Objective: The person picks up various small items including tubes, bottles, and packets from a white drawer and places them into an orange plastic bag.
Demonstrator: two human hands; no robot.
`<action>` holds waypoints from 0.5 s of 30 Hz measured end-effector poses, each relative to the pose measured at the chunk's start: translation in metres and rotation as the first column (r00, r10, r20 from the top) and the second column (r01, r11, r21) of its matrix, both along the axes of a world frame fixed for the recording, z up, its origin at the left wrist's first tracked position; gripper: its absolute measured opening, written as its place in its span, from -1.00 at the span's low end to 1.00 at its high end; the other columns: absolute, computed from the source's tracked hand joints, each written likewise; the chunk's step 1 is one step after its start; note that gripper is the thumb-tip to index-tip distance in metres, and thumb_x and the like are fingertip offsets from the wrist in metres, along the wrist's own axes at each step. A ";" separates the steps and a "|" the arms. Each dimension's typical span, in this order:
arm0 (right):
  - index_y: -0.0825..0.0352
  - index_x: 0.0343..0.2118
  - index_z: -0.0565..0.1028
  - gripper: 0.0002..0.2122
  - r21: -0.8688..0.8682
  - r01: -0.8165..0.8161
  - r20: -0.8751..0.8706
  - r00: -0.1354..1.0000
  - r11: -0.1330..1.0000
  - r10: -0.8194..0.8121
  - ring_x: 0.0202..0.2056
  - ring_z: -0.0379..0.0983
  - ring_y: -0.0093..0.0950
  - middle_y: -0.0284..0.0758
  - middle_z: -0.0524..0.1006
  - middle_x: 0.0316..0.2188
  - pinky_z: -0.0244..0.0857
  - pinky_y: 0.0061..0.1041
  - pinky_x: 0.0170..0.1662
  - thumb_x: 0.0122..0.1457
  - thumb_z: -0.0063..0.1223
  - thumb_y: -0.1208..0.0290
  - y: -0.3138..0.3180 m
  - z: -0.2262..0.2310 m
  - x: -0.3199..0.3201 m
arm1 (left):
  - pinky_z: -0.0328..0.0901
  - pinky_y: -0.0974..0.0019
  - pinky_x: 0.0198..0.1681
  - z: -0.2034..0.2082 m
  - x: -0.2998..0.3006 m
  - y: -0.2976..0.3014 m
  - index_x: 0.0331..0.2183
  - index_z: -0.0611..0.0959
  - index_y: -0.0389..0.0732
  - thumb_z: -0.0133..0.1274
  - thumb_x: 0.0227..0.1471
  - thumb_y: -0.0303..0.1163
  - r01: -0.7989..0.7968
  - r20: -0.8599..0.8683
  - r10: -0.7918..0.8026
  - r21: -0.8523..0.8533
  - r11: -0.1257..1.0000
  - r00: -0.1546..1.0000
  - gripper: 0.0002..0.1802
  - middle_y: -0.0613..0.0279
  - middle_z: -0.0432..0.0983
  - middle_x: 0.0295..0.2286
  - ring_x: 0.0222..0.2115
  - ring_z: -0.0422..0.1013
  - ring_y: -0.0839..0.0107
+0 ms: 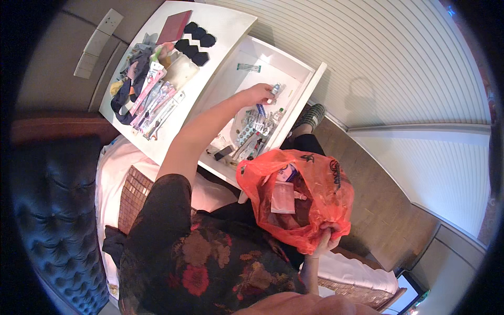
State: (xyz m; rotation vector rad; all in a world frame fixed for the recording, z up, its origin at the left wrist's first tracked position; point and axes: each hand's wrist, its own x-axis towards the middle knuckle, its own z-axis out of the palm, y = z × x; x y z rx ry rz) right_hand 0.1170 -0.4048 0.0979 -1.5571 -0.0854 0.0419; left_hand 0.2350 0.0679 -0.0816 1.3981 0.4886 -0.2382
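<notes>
My left hand [256, 95] is over the open white drawer [239, 55], its fingers closed on a small white-and-blue tube [275, 89]. Under it in the drawer lie blister packs [247, 135], a small clear bottle [278, 113] with a green cap and other small items. A green-and-white packet [249, 67] rests apart at the drawer's far end. My right hand [327, 240] grips the rim of a red plastic bag [336, 194], which hangs open beside the drawer. Inside the bag are a pale flat box [282, 198] and a blue-and-white box [287, 172].
On the white cabinet top [223, 16] lie a dark red box [174, 27], black hexagonal pieces [195, 42], a clear tray [182, 71] and a pile of cloths and long packets [152, 94]. A bed [113, 173] stands at left; a ribbed white panel [378, 52] stands beyond the drawer.
</notes>
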 end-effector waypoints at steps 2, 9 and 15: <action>0.35 -0.47 0.31 -0.95 0.033 0.020 -0.007 1.000 0.999 -0.020 -0.42 0.24 -0.55 -0.36 0.34 -0.50 0.13 -0.58 -0.28 0.10 -0.22 0.57 0.003 0.001 0.000 | 0.34 0.29 -0.21 0.015 -0.009 0.007 -0.12 0.44 -0.24 0.00 -0.04 -0.50 -0.085 -0.059 0.064 -0.469 0.879 0.996 -0.64 0.27 0.47 -0.31 -0.30 0.43 0.46; 0.35 -0.47 0.31 -0.95 0.046 -0.006 0.003 1.000 0.999 0.006 -0.42 0.23 -0.56 -0.37 0.33 -0.50 0.13 -0.59 -0.26 0.10 -0.23 0.59 0.008 0.004 0.003 | 0.32 0.27 -0.22 0.018 -0.024 0.039 -0.14 0.47 -0.19 0.04 -0.07 -0.44 -0.219 -0.094 0.206 -0.618 0.755 0.974 -0.63 0.20 0.47 -0.35 -0.29 0.41 0.44; 0.35 -0.46 0.31 -0.93 -0.011 -0.011 0.009 1.000 1.000 0.011 -0.41 0.23 -0.57 -0.38 0.33 -0.50 0.13 -0.58 -0.24 0.10 -0.25 0.62 0.008 0.008 0.003 | 0.31 0.11 -0.19 0.040 -0.005 0.049 -0.30 0.49 -0.28 0.12 -0.12 -0.32 -0.077 -0.015 0.240 0.926 0.371 0.971 -0.69 -0.03 0.48 -0.31 -0.23 0.43 0.12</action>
